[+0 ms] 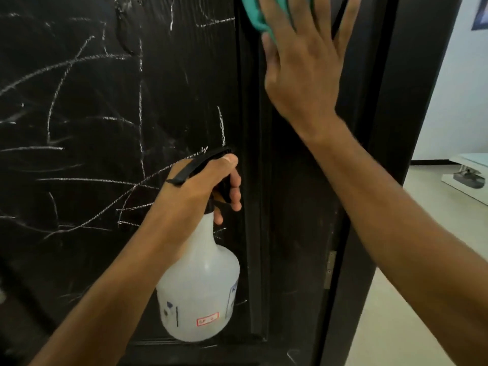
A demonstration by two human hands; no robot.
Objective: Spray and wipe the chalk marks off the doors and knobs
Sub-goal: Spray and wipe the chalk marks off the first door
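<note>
You are wiping: your right hand (pixel 303 64), fingers spread flat, presses the green cloth (pixel 257 14) on the door (pixel 105 101) stile, upper right. Your left hand (pixel 200 186) grips the spray bottle (pixel 200 291). Next, probably spray the chalk marks (pixel 79 62) left.

Two arms of one person show in front of the door (pixel 87 122). Both are bare along all their visible length, from the fingertips back to the picture's edge. The left forearm (pixel 105 299), before the door's chalked panel, looks smooth. The left hand (pixel 192 191) has a short, trimmed thumbnail (pixel 230 159), pale and rounded; the nails of its fingers are hidden. The right forearm (pixel 396 220), before the door's right edge, carries fine, sparse hair along its outer side. The right hand (pixel 303 72), higher on that edge, shows ridged tendons and knuckles across its back. Its fingers (pixel 348 25) are long, slim and blurred, so their nails cannot be told.
</note>
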